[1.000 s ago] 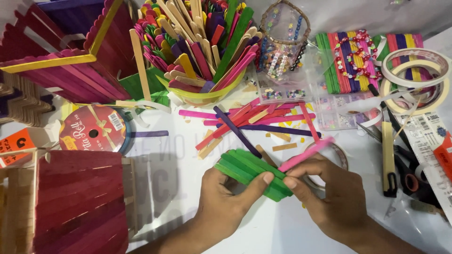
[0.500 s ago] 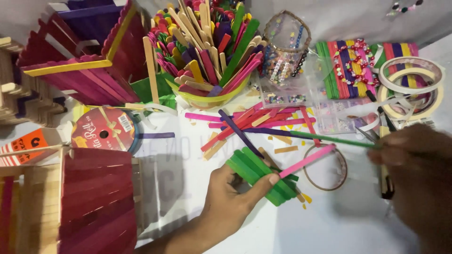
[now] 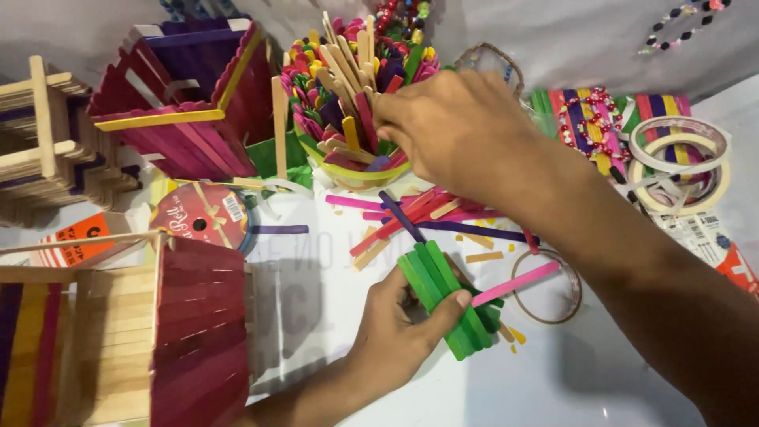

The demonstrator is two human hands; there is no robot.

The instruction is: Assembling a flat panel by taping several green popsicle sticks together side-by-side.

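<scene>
Bare table (image 3: pixel 601 379) lies near the viewer; loose sticks (image 3: pixel 427 217) and the stick bowl (image 3: pixel 356 170) crowd the centre.

Your right hand (image 3: pixel 455 130) hid its own fingertips among the bowl's sticks (image 3: pixel 348 87); its grip couldn't be judged.

Your left hand (image 3: pixel 395 336) and right hand (image 3: pixel 455 130) are both bare: no gloves, rings or wristbands are visible on either. Your forearms are uncovered along their whole visible length, with no sleeve edge in view. The fingernails that show are short and unpainted. No tape, marks or dressings appear on either hand.
</scene>
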